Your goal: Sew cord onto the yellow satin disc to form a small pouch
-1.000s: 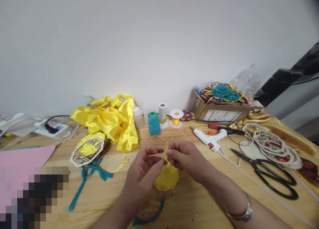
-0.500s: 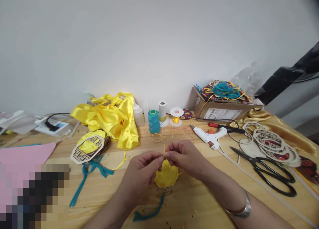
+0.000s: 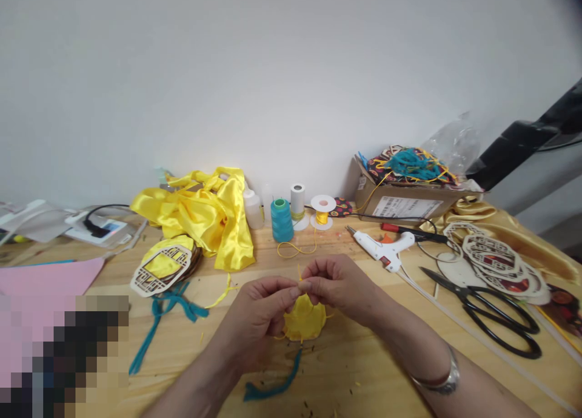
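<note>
Over the wooden table [image 3: 182,351], my left hand [image 3: 261,312] and my right hand [image 3: 339,284] meet fingertip to fingertip, both pinched on a thin yellow cord [image 3: 300,271]. A small yellow satin pouch [image 3: 304,320] hangs just under the fingers, touching the table. The cord runs back in a loop towards a white spool of yellow cord [image 3: 322,210]. A teal ribbon piece [image 3: 273,387] lies in front of the pouch.
Yellow satin cloth [image 3: 204,215], a teal thread cone [image 3: 281,219] and a white spool [image 3: 297,202] stand at the back. To the right lie a glue gun [image 3: 382,248], black scissors [image 3: 495,318], carved wooden frames [image 3: 495,263] and a cardboard box [image 3: 409,205]. Pink paper [image 3: 40,284] lies left.
My hands have come together from slightly apart and now pinch the cord at one spot above the pouch. The view has shifted slightly.
</note>
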Tool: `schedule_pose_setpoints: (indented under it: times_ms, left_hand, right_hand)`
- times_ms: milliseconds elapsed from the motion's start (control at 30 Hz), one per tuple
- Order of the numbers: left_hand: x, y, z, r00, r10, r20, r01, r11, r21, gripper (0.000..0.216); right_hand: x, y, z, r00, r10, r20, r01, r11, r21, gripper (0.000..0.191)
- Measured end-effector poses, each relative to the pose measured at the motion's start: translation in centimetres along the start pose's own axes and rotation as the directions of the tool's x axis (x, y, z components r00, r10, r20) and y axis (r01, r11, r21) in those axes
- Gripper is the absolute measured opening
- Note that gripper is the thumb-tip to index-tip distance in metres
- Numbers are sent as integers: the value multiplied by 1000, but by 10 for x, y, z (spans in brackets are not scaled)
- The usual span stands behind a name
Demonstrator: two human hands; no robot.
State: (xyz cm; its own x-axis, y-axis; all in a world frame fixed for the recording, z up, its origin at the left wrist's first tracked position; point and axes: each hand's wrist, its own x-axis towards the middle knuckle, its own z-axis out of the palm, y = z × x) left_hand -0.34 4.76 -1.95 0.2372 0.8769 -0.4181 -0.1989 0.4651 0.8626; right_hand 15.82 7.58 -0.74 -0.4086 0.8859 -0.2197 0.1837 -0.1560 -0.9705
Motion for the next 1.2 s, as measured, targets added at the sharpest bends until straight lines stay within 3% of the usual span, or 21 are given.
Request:
schedule_pose_setpoints:
  times_ms: [233,367,633,733,900,967,1100,1200]
  left_hand:
    - [1,3,1,997,28,-67,-26,999,24,19]
    - [1,6,2,992,68,-111,-69,998,-11,19]
    - [3,4,0,986,85,-140,-93,995,-48,20]
    - [3,3,-1,988,67,-137,-81,992,-98,16]
    - [2,3,-1,987,43,-154,-64,989,-136,16]
    - [2,2,-1,988,40,-146,-59,990,-129,18]
    - [3,1,-2,992,44,-115,-58,991,-120,22]
    - [4,0,-2,991,50,-127,-67,988,-136,21]
  right_hand:
    - [-1,-3,-1,998,-62,-27,61,997,-40,10]
    - [-2,-4,-5,983,-175,-49,158,956,-247,14]
    - [-19,-9,9,944,-312,-112,192,792,-580,25]
    - [-25,-6,19,916,-397,-54,245,662,-709,23]
    - [-28,10,31,829,-528,182,371,276,-887,13]
    - [-27,15,34,800,-550,238,384,165,-909,12]
    - [-27,18,36,756,-571,322,395,5,-919,16]
    - [-28,16,36,748,-528,402,444,-52,-895,14]
